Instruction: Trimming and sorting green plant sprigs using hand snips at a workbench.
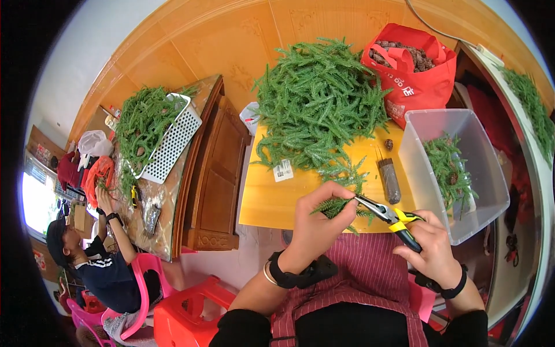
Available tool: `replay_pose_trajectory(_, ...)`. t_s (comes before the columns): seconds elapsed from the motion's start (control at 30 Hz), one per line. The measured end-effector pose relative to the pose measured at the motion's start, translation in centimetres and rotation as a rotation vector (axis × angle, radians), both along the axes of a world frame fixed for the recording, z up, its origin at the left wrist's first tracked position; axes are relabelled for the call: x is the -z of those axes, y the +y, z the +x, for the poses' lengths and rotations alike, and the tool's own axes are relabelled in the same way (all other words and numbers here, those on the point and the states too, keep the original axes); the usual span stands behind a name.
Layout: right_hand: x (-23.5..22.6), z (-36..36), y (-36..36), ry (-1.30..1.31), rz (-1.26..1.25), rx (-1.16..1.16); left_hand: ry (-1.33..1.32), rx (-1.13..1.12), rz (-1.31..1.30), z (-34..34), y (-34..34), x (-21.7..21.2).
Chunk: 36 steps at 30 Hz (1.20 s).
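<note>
My left hand (319, 220) is closed, pinching a green artificial pine sprig (347, 175) between thumb and forefinger over the front of the yellow table (269, 202). Needles stick out above and below my fingers. In my right hand (432, 243) I grip pliers (377, 209) with yellow and black handles. Their metal tips point left and meet the sprig's stem beside my left fingertips; whether they bite on it I cannot tell. Just behind the pliers lies a sleeve of dark thin wires (389, 182), with a small pine cone (388, 144) beyond it.
A big heap of pine sprigs (321, 98) covers the table's back. Behind right stands a red bag (425, 87) of pine cones. A clear plastic bin (419, 168) holding sprigs is at right. Leftward, a seated person (110, 277) works at another table with a white basket (176, 144). A red stool (188, 321) stands between.
</note>
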State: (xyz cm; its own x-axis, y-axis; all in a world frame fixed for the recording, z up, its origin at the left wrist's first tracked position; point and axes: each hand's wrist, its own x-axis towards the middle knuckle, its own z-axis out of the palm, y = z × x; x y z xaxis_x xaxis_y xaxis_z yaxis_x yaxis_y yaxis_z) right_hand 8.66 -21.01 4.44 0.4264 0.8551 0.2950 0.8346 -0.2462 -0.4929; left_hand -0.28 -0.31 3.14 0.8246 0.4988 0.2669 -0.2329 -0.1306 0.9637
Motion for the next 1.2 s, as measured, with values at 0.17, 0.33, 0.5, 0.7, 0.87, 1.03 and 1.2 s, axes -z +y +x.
replay_pose_trajectory(0.17, 0.12, -0.06, 0.16, -0.069, 0.007, 0.019, 0.001, -0.004, 0.036, 0.11, -0.08, -0.14)
replay_pose_trajectory(0.33, 0.14, 0.01, 0.04, -0.085, 0.004, 0.035, -0.028, -0.015, 0.071, 0.32, -0.26, -0.15)
replay_pose_trajectory(0.5, 0.28, 0.10, -0.06, -0.096, 0.018, 0.044, -0.020, 0.001, 0.087, 0.29, -0.29, -0.09)
replay_pose_trajectory(0.7, 0.50, 0.17, -0.12, -0.093, 0.000, 0.017, -0.034, -0.027, 0.104, 0.27, -0.26, -0.06)
replay_pose_trajectory(0.87, 0.77, 0.12, 0.13, -0.115, 0.033, 0.019, -0.027, -0.050, 0.162, 0.31, -0.16, -0.08)
replay_pose_trajectory(1.03, 0.78, 0.04, 0.14, -0.108, 0.021, 0.017, -0.028, -0.052, 0.155, 0.25, -0.08, 0.07)
replay_pose_trajectory(1.2, 0.89, -0.03, 0.13, -0.123, 0.024, 0.027, -0.036, -0.059, 0.163, 0.30, -0.08, 0.09)
